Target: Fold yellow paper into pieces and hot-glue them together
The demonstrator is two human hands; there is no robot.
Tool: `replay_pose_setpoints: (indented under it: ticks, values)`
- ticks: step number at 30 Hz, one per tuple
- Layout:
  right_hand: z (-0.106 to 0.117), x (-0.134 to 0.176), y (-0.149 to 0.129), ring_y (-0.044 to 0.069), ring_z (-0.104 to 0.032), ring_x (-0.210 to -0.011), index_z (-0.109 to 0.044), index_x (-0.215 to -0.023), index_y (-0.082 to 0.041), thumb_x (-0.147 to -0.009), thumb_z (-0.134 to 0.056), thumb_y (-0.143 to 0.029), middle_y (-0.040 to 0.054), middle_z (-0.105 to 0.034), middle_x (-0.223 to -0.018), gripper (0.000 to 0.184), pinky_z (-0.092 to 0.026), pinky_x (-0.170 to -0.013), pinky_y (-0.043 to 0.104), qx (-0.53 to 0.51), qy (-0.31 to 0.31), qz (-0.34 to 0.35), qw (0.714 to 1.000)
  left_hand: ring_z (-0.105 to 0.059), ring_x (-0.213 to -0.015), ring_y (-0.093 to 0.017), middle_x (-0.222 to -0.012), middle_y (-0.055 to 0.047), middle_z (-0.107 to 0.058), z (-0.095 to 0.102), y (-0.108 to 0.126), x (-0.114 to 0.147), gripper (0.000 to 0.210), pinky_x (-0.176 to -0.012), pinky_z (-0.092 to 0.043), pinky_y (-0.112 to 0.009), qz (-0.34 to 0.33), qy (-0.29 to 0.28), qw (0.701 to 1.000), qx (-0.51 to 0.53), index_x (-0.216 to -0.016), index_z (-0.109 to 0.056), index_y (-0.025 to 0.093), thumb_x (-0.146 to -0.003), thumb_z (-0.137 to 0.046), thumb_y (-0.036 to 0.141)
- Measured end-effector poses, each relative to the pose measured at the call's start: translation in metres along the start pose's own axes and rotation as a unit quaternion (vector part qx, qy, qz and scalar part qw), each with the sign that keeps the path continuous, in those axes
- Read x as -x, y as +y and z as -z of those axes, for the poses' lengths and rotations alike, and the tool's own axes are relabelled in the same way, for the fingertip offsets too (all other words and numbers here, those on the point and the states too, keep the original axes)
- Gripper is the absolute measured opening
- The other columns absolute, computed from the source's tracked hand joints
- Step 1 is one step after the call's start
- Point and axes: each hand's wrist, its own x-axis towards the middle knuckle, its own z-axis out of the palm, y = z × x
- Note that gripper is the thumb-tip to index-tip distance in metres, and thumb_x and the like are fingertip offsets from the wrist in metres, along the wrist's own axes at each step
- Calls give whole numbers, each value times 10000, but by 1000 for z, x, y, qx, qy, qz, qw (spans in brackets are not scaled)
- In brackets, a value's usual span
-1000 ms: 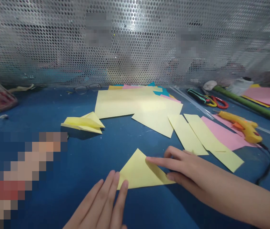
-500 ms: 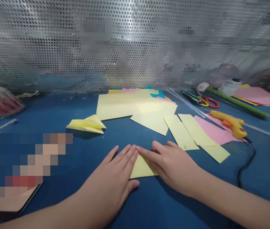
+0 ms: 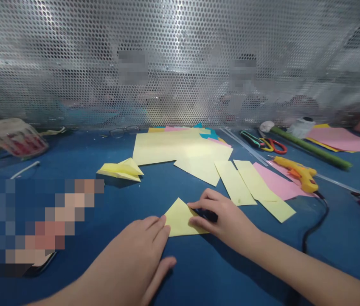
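Note:
A small piece of yellow paper (image 3: 180,214), folded to a point at its far end, lies on the blue table in front of me. My left hand (image 3: 144,246) rests flat with its fingertips on the paper's left edge, thumb stretched apart. At the right edge, my right hand (image 3: 216,214) has bent fingers, with thumb and index finger at the paper; a dark gap shows between them. A folded yellow paper plane (image 3: 121,171) sits farther off to the left.
Yellow sheets (image 3: 164,146) and cut strips (image 3: 235,182) lie beyond. At right are a yellow glue gun (image 3: 297,172) with its cord, red-handled scissors (image 3: 277,145) and a green stick (image 3: 310,146). A clear tub (image 3: 17,136) stands at left, before a perforated metal panel (image 3: 180,63).
My hands have moved apart, the left one back toward me and to the left. The paper's pointed top, hidden under my fingers before, now shows. The view has tilted slightly up.

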Motion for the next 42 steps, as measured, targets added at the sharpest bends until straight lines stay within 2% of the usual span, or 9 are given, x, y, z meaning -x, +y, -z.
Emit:
replay_pose_setpoints:
  ticks: [2, 7, 12, 22, 24, 27, 35, 38, 42]
  values:
    - [2, -3, -2, 160, -642, -764, -778, -1015, -181, -853, -755, -239, 44, -659, -857, 174, -511, -674, 265, -37, 2, -15, 999, -675, -1014, -283, -1123, -80, -714, 10, 0, -16, 195, -840, -549, -444, 25, -10, 999, 35, -1100, -657, 211, -934, -561, 245]
    - [6, -6, -5, 121, -599, -631, -783, -833, -192, -814, -775, -180, 3, -683, -724, 23, -459, -556, 218, -90, 14, -60, 994, -654, -819, -175, -1031, -29, -655, 17, -17, -45, 306, -719, -558, -345, 96, -8, 988, 119, -1193, -560, 187, -910, -657, 248]
    - [3, -7, -5, 106, -529, -582, -753, -763, -184, -831, -748, -187, -11, -654, -675, 67, -403, -526, 222, -106, 17, -77, 991, -650, -835, -171, -1044, -41, -651, 11, -29, -50, 268, -730, -572, -355, 116, -43, 977, 171, -1127, -612, 168, -956, -636, 373]
    - [5, -13, 4, 105, -494, -599, -680, -781, -173, -843, -719, -204, -31, -567, -663, 80, -364, -537, 230, -93, -26, -26, 995, -662, -890, -190, -1086, -52, -658, 16, -36, -54, 276, -778, -576, -385, 125, -74, 969, 198, -1139, -618, 170, -964, -625, 383]
    - [5, -14, 5, 117, -526, -636, -706, -866, -179, -852, -707, -213, -17, -601, -707, 36, -387, -565, 239, -90, -33, -14, 995, -663, -890, -191, -1081, -50, -660, 16, -36, -55, 276, -780, -575, -386, 127, -74, 970, 191, -1131, -622, 170, -965, -620, 390]
    - [6, -14, 5, 139, -569, -707, -718, -1052, -209, -863, -695, -221, 1, -650, -787, 191, -428, -625, 258, -85, -37, 7, 996, -664, -867, -185, -1050, -43, -664, 16, -35, -55, 272, -766, -575, -377, 124, -73, 974, 174, -1109, -628, 167, -968, -615, 399]
    - [1, -11, 8, 123, -590, -688, -678, -868, -195, -854, -685, -119, -1, -682, -779, 78, -472, -604, 223, -85, 10, 60, 995, -640, -750, -145, -899, -5, -655, 19, -40, -51, 213, -694, -559, -325, 21, -61, 994, 86, -976, -638, 159, -968, -621, 372]
    - [-2, -11, 11, 128, -613, -734, -653, -837, -187, -873, -641, -69, 11, -668, -788, 124, -500, -640, 219, -81, 26, 120, 989, -593, -690, -129, -792, 30, -609, 19, -43, -51, 122, -637, -498, -279, -45, -46, 998, 26, -841, -612, 164, -950, -623, 217]
    - [-2, -8, 13, 146, -639, -855, -674, -916, -170, -950, -536, -75, 60, -679, -893, 171, -538, -751, 243, -56, 30, 209, 976, -564, -686, -150, -798, 20, -614, 19, -47, -47, 225, -570, -351, -271, -144, -28, 988, -51, -799, -594, 189, -826, -581, -34]
